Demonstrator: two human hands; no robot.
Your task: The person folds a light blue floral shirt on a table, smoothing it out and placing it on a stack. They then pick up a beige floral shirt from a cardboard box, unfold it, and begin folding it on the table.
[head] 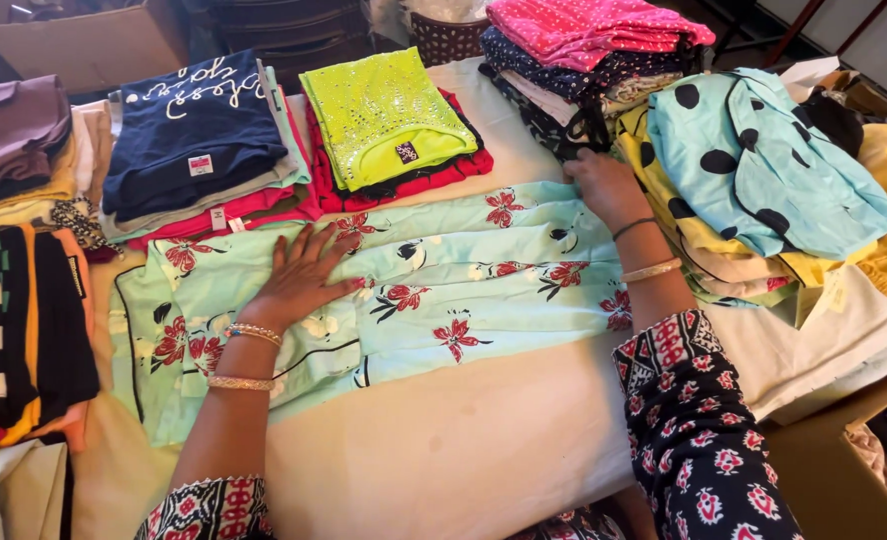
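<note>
A pale mint garment [444, 290] printed with red flowers lies spread flat across the middle of the cream-covered bench [464, 440]. The left hand [299, 275] rests palm down on the garment's left half, its fingers [336, 243] spread wide and pressed against the cloth. The right hand [604, 185] sits at the garment's upper right edge, fingers curled onto the fabric; whether they pinch it I cannot tell. Just behind lie a folded neon green top [384, 115] and a navy top [194, 125] on their stacks, and to the right a light blue polka-dot piece [764, 165] tops another pile.
</note>
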